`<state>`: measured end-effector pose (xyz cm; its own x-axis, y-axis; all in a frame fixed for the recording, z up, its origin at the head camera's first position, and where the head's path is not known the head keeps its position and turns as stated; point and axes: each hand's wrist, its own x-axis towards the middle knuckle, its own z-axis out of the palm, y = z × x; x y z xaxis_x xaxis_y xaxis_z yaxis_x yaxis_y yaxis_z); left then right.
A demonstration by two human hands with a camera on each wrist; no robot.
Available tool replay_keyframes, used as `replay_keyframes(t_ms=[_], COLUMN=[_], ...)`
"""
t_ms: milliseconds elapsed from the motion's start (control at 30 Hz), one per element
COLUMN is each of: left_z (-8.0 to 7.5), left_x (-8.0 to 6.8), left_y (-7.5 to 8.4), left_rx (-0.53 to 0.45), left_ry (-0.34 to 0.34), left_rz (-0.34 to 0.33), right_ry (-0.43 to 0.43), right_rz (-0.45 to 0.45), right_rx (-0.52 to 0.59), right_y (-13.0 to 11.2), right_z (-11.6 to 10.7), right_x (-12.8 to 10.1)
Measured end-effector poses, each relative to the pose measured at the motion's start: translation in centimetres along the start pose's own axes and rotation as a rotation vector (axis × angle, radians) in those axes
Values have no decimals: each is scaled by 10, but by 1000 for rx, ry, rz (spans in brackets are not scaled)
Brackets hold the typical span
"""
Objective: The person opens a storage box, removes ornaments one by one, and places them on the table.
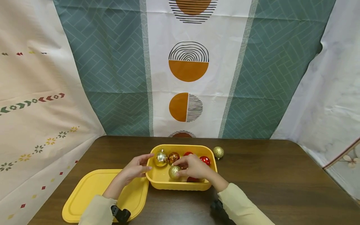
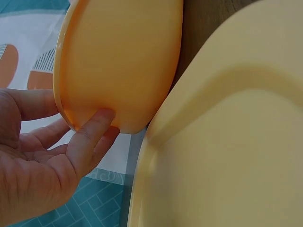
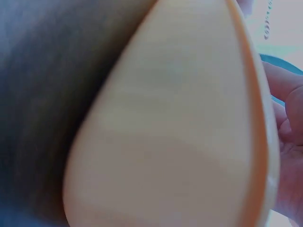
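A yellow plastic box holding several Christmas baubles stands in the middle of the table. My left hand grips its left rim; in the left wrist view some fingers press the outer wall while another crosses over the edge. Inside the box, my right hand pinches a gold glitter bauble between thumb and fingers. A shiny gold bauble and a copper one lie behind it. To the right is a red bauble with white dots; other red baubles are partly hidden by the right hand.
The yellow lid lies flat on the dark wooden table, left of the box and against it. Another gold glitter bauble rests on the table just outside the box's back right corner. A patterned cloth hangs behind the table.
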<state>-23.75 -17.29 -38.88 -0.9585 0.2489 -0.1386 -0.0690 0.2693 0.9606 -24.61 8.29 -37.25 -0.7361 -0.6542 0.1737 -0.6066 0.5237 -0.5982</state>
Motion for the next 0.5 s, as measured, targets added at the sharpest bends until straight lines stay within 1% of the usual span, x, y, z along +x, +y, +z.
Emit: replay_keyframes(t_ms=[133, 200, 367, 500], left_z=[0, 0, -1, 0], left_x=[0, 0, -1, 0], left_y=[0, 1, 1, 0], left_rx=[11, 11, 16, 16], left_ry=[5, 6, 10, 2], left_rz=[1, -1, -6, 3], right_ry=[49, 69, 127, 165], right_rz=[1, 18, 53, 82], right_rx=[16, 46, 79, 116], right_y=[4, 6, 15, 25], right_z=[-15, -23, -43, -58], right_x=[-6, -10, -19, -29])
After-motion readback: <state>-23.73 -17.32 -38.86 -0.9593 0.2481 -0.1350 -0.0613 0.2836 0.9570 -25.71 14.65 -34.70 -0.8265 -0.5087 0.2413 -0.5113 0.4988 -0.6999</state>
